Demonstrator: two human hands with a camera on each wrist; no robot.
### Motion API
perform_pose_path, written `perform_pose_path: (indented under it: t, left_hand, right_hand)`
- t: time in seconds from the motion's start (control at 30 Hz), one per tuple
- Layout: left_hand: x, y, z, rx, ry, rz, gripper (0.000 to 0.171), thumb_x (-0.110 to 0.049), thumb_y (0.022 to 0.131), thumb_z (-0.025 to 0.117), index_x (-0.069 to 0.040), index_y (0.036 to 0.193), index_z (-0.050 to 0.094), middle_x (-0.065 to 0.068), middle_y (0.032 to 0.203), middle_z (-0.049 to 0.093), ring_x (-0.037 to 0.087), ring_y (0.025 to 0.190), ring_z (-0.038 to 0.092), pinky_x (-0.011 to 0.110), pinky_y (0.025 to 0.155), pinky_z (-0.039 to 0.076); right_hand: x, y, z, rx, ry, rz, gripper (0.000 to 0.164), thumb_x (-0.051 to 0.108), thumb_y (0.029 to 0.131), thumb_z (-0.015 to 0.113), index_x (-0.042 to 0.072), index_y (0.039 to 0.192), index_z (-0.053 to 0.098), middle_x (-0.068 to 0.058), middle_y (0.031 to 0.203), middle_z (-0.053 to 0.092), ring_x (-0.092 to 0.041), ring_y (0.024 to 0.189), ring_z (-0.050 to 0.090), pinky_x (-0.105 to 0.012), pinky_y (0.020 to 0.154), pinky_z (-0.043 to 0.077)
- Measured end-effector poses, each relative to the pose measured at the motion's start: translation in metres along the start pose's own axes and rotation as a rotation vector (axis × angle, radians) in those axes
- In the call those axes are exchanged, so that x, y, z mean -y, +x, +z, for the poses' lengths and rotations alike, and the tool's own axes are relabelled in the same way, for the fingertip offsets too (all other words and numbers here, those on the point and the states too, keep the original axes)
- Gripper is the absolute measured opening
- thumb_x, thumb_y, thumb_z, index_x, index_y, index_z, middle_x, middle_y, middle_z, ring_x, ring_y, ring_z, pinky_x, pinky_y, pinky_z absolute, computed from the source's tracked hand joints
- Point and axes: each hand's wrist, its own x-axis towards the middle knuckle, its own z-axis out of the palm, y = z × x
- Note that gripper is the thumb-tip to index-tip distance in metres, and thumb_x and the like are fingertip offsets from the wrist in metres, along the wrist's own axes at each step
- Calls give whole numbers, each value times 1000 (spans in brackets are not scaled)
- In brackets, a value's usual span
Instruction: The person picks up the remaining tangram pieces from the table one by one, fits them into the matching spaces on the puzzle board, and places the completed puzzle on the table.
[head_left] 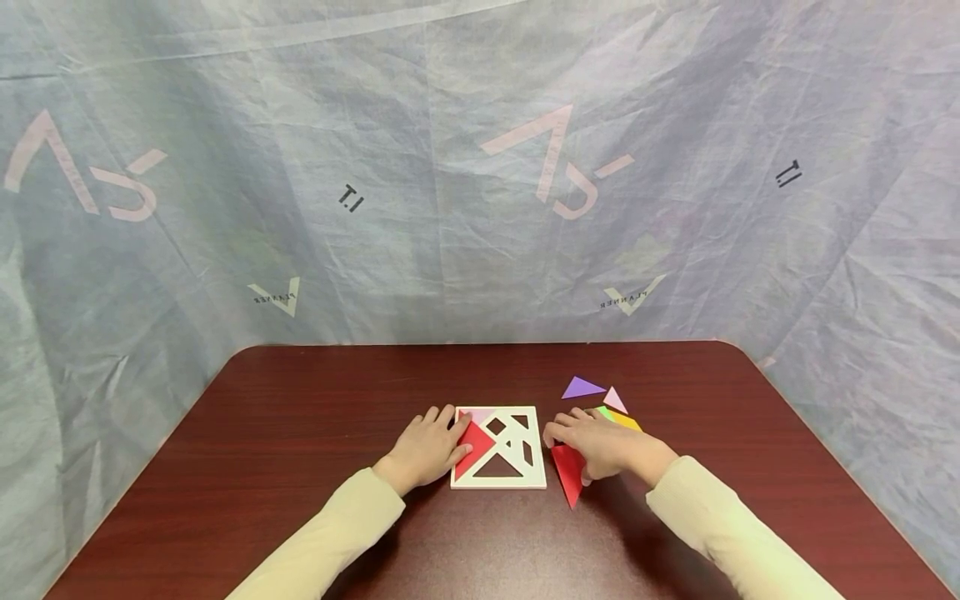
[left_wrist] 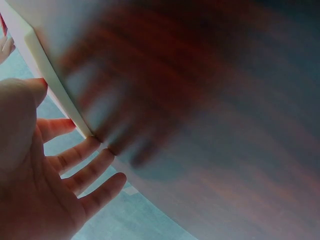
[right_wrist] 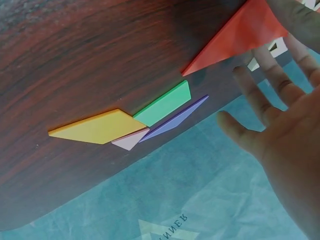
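A white square tangram tray [head_left: 538, 475] lies flat on the table, and dark wood shows through several of its cutouts. A red triangle [head_left: 472, 448] fills its left side, with a pink piece [head_left: 480, 414] above that. My left hand [head_left: 426, 447] rests on the tray's left edge with extended fingers, the thumb on the red triangle. Just right of the tray, my right hand [head_left: 603, 448] pinches another red triangle [head_left: 568, 473] between thumb and fingers. In the right wrist view this triangle appears tilted; whether it touches the table I cannot tell.
Beyond the right hand lie a purple triangle [head_left: 581, 387], a small pink triangle [head_left: 615, 400], a green piece [right_wrist: 165, 103] and a yellow piece [right_wrist: 95, 127], close together. A grey printed cloth [head_left: 450, 250] hangs behind the dark red wooden table [head_left: 300, 392].
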Motion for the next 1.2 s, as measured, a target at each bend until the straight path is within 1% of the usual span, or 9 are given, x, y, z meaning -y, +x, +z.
perform_pose_path:
  t: [0.13,0.23,0.27,0.37,0.47,0.5,0.67,0.97,1.2]
  left_hand:
    - [0,-1,0,-11,1,5,47,-41,92,47,-14,130,50,12,118,48,28,103,48,40,83,44]
    - [0,-1,1,-43,6,19,46,-41,93,46,-14,129,51,12,116,48,27,100,48,40,80,45]
    - [3,0,7,-70,19,32,47,-44,94,42,-16,131,49,11,116,47,27,99,48,39,79,44]
    - [3,-1,8,-82,25,36,48,-45,94,39,-16,131,48,11,116,47,26,99,47,40,78,44]
    - [2,0,6,-61,22,28,48,-45,94,42,-15,131,49,12,117,47,27,100,48,39,80,45]
    - [0,-1,1,-34,9,16,48,-42,92,46,-14,130,50,12,117,48,27,101,48,40,81,45]
    - [1,1,3,-1,6,4,48,-43,92,46,-15,131,49,12,119,48,27,102,48,40,83,45]
    - [2,2,5,-3,5,4,49,-45,92,45,-15,131,50,11,118,48,27,102,48,40,82,45]
    - [3,2,6,-7,7,5,49,-45,92,45,-15,131,50,11,119,48,27,102,49,40,82,45]
  right_hand:
    - [0,-2,1,-30,22,5,57,10,57,84,20,102,50,7,97,58,-25,106,49,-49,93,35]
    - [-1,-4,2,-62,24,-1,57,10,57,84,20,102,51,9,94,60,-24,104,51,-47,91,35]
    - [-2,-5,2,-74,18,-7,58,9,57,84,20,103,51,9,95,61,-25,103,52,-47,91,35]
    - [-5,-7,5,-112,-14,-35,61,9,57,84,19,108,52,5,101,62,-27,102,55,-48,90,37]
    - [-8,-9,7,-150,-57,-72,60,6,59,82,20,110,55,3,103,61,-25,100,58,-45,86,39]
    - [-9,-9,7,-166,-66,-87,58,5,60,81,20,110,56,2,102,61,-23,99,58,-44,85,40]
    - [-13,-10,9,-251,-72,-145,46,-1,64,75,19,103,61,5,95,60,-16,89,60,-39,77,42]
    - [-12,-9,7,-296,-72,-111,32,-3,73,67,19,96,61,6,94,63,-14,85,61,-39,76,44]
    - [-15,-9,7,-349,-84,-135,28,-5,73,64,18,90,61,6,86,65,-11,78,61,-33,71,45]
